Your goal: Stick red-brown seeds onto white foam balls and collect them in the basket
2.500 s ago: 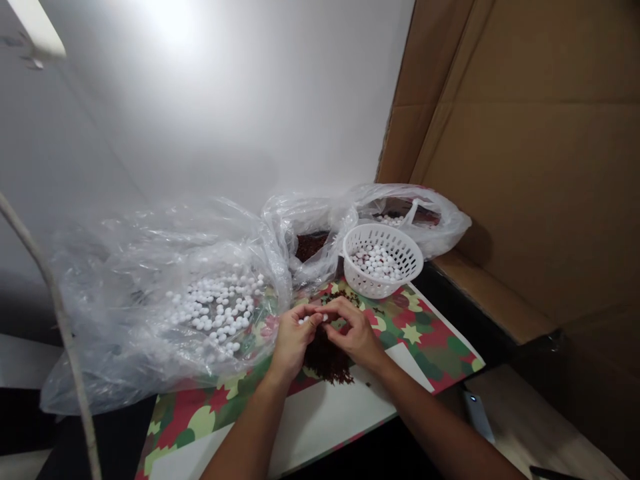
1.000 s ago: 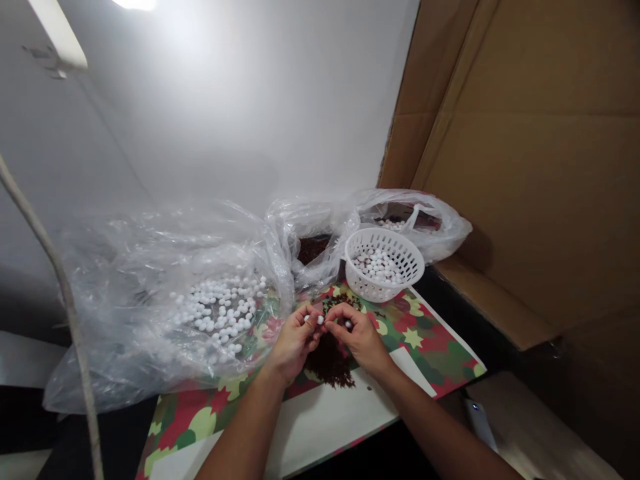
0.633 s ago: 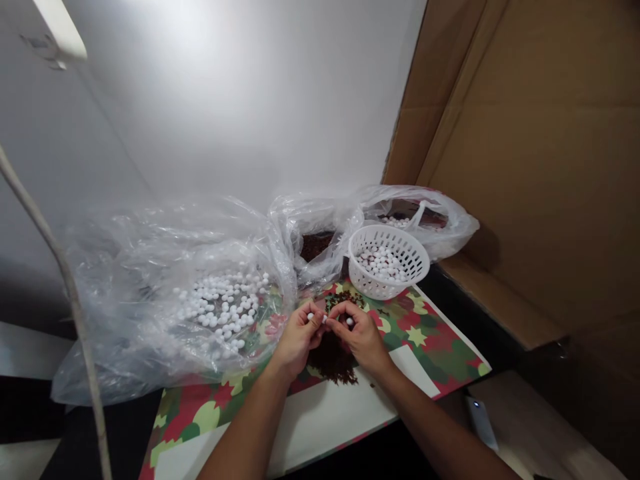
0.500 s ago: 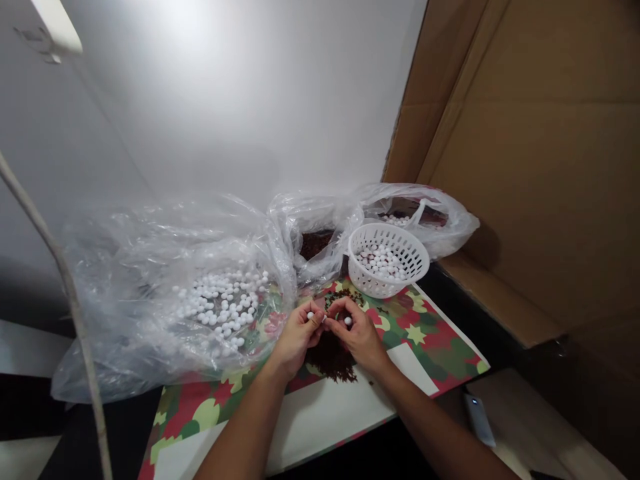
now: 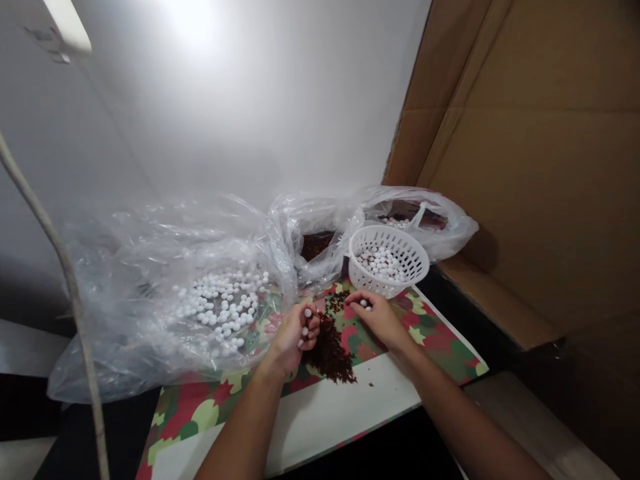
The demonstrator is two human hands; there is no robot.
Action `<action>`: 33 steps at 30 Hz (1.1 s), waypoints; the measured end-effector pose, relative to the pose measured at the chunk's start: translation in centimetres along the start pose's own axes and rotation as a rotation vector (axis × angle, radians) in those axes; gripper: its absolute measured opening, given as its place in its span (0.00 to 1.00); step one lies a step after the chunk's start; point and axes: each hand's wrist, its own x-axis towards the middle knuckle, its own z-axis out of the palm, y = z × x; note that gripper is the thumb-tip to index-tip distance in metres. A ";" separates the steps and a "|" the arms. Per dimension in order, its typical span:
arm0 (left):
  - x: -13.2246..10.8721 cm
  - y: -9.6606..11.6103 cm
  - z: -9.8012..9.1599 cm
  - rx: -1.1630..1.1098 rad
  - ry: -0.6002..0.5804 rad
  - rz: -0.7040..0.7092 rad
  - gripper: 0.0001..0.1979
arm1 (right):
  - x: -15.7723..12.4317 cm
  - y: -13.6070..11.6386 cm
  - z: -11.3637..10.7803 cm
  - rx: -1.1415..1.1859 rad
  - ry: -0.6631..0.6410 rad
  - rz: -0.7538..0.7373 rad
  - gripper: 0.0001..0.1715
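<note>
Small white balls [image 5: 305,331] lie in my left hand [image 5: 289,339], which is turned palm up with its fingers curled round them. To the right, my right hand [image 5: 381,319] is bent over the table just in front of a white slotted basket [image 5: 423,263], with a couple of white balls [image 5: 367,305] held in its fingers. Whether its fingertips pinch anything more is too small to tell. Between and below the hands sits a heap of dark red-brown bits [image 5: 334,357]. A thinner scatter of such bits [image 5: 337,300] lies behind it. Several white balls, some with reddish marks, fill the basket's bottom.
On the left spreads a large clear plastic bag [image 5: 150,267] with many white balls [image 5: 225,303]. Behind are a bag of dark bits [image 5: 316,245] and another open bag [image 5: 457,227]. A cardboard wall [image 5: 530,167] stands right; a pale stick-like cord [image 5: 75,293] hangs left.
My hands have come apart. The right one has moved right and slightly up, towards the basket. My left hand has rolled palm up, showing several balls. My right arm now hides the small device.
</note>
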 end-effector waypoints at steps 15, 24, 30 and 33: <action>0.4 -0.8 0.0 0.204 -0.019 0.151 0.20 | -0.5 -0.7 1.7 -0.318 0.111 -0.297 0.10; 0.3 -0.8 0.3 0.164 -0.007 0.159 0.20 | -1.8 -1.2 3.4 -0.207 0.141 -0.340 0.10; 0.5 -1.0 0.2 0.181 -0.002 0.195 0.20 | -2.1 -0.9 3.6 -0.260 0.118 -0.454 0.09; 0.5 -1.1 0.1 0.186 0.004 0.203 0.19 | -2.2 -0.8 3.7 -0.272 0.109 -0.471 0.10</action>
